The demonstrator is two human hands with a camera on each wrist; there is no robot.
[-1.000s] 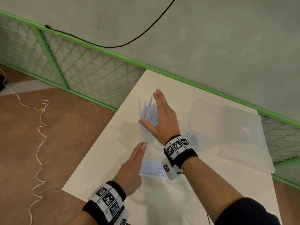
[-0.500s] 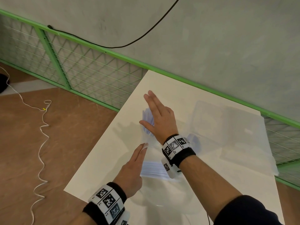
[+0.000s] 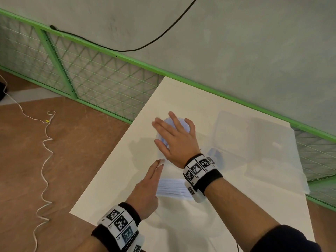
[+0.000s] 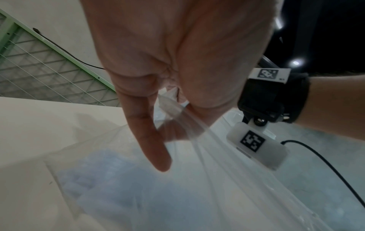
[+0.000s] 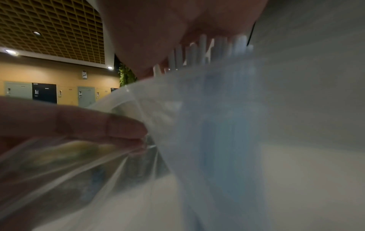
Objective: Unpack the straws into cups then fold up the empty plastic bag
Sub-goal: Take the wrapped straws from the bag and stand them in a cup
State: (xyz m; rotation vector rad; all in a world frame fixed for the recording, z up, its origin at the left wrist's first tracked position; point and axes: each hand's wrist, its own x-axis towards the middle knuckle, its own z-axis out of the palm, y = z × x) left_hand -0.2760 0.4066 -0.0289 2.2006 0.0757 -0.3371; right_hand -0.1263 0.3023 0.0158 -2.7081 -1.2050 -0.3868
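My right hand (image 3: 172, 137) lies flat, fingers spread, on top of pale blue straws (image 3: 168, 121) that stand in a clear cup (image 3: 160, 142) on the white table (image 3: 112, 188). In the right wrist view the palm (image 5: 168, 31) presses on the straw ends (image 5: 207, 50) above the cup (image 5: 217, 117). My left hand (image 3: 160, 162) pinches an edge of the clear plastic bag (image 3: 181, 215). The left wrist view shows its thumb and fingers (image 4: 168, 125) gripping the film (image 4: 217, 187). More straws (image 3: 172, 188) lie inside the bag.
A large clear plastic sheet (image 3: 254, 142) lies across the right part of the table. A green mesh fence (image 3: 91, 79) and a grey wall stand behind it. A white cord (image 3: 43, 160) trails over the brown floor at the left.
My right hand has come down and leftward onto the straws, which stick out less above the cup than before. The left hand has kept its pinch on the bag.
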